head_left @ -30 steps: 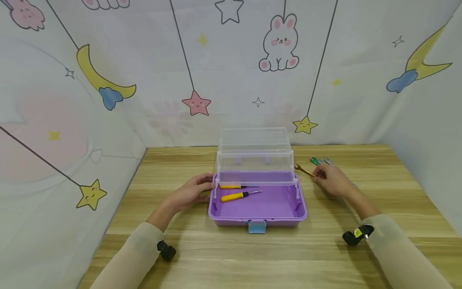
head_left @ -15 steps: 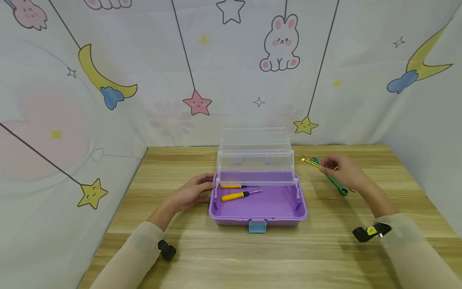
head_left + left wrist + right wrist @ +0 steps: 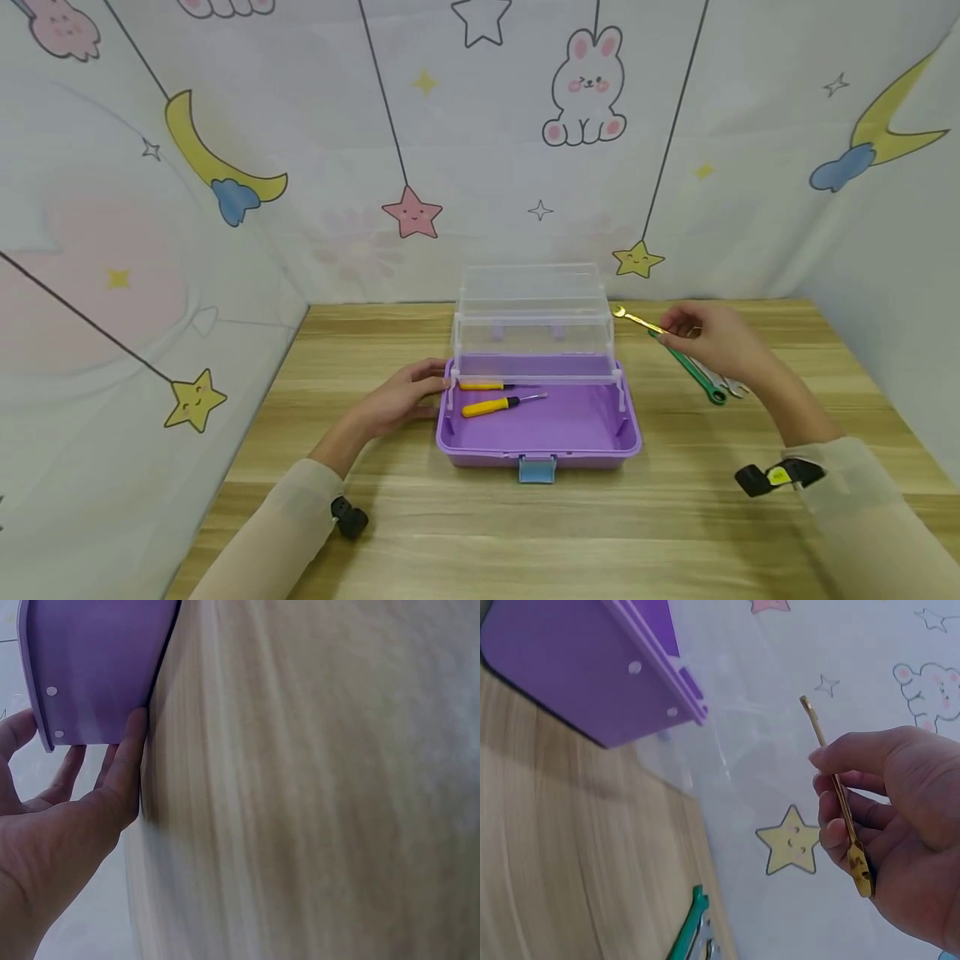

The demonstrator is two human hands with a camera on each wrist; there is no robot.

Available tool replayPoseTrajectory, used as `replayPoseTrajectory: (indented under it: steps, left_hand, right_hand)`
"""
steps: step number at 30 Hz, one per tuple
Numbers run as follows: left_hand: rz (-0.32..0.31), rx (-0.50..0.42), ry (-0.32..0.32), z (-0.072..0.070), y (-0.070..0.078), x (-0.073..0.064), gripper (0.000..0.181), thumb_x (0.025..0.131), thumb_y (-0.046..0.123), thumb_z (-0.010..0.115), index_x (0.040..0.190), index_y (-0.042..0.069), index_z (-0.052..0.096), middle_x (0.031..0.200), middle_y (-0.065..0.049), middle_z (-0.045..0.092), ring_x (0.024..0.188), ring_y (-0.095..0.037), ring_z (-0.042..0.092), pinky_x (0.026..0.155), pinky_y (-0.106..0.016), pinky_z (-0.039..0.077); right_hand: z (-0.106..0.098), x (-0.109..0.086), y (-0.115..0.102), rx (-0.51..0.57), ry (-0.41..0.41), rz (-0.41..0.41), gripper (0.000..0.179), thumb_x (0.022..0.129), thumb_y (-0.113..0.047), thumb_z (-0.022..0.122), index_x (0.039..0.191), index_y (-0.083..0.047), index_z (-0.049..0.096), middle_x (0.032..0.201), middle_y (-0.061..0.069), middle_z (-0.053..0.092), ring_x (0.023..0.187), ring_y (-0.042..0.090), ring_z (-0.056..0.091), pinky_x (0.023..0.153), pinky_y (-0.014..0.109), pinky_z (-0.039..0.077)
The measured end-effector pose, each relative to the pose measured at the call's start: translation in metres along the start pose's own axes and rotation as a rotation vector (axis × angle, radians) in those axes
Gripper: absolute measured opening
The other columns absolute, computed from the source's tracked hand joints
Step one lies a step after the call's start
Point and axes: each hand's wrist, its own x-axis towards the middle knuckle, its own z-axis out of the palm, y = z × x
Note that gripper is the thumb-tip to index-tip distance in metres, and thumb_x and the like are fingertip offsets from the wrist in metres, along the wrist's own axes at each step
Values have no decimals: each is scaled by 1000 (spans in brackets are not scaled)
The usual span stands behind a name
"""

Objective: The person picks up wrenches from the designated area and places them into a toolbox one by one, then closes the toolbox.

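Note:
My right hand (image 3: 708,335) pinches a gold combination wrench (image 3: 843,796) between thumb and fingers. It is raised above the table, right of a purple toolbox (image 3: 537,460), with its open-jaw end pointing left. Beneath that hand lie a green ratchet wrench (image 3: 693,375) and silver wrenches (image 3: 733,387), partly hidden. My left hand (image 3: 401,398) rests its fingertips against the toolbox's left end, near the back corner, as the left wrist view also shows. Inside the toolbox are two yellow-handled screwdrivers; the front screwdriver (image 3: 489,407) shows fully, the rear one (image 3: 483,386) partly behind a clear tray.
Clear plastic trays (image 3: 534,333) stand raised over the toolbox's back half. A blue latch (image 3: 537,469) hangs at its front. The wooden table (image 3: 480,542) ends at a white patterned cloth backdrop (image 3: 480,158).
My right hand has lifted the gold wrench off the pile and moved it slightly right and back, uncovering the green and silver wrenches. The left hand and toolbox have stayed put.

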Motion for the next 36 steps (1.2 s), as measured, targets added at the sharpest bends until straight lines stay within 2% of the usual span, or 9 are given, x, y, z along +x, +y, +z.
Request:
replayPoseTrajectory:
  steps: [8,15,24,29,36]
  left_hand:
    - [-8,0,3,1,2,0,52,110,21,56,157,3,42,156,-19,45,141,-33,49,109,-49,54]
    - [-7,5,2,3,2,0,51,110,21,56,156,3,42,156,-19,46,141,-33,49,109,-48,54]
    - [3,2,5,2,2,-2,51,111,20,54,156,1,40,157,-21,44,142,-35,47,109,-50,53]
    - [-3,1,8,1,1,-2,51,111,20,55,156,2,40,158,-21,44,142,-34,47,109,-49,53]
    - [2,-3,1,0,-1,1,51,111,20,55,156,2,41,157,-21,45,141,-33,49,108,-48,54]
  right_hand:
    - [14,10,-21,76,-36,-57,10,96,-7,76,102,-3,70,87,5,67,81,20,61,67,23,53]
    - [31,21,-35,59,-34,-141,8,93,-3,76,98,-6,70,84,1,65,78,18,60,65,24,53]
    - [47,35,-53,58,-63,-171,7,94,-4,77,99,-7,72,86,1,66,80,19,60,68,28,56]
    - [58,41,-57,48,-60,-195,8,94,-3,78,100,-7,74,89,1,68,83,18,62,72,31,58]
    - [74,45,-63,62,-52,-216,8,94,-4,79,99,-9,76,88,-1,67,82,18,61,70,31,56]
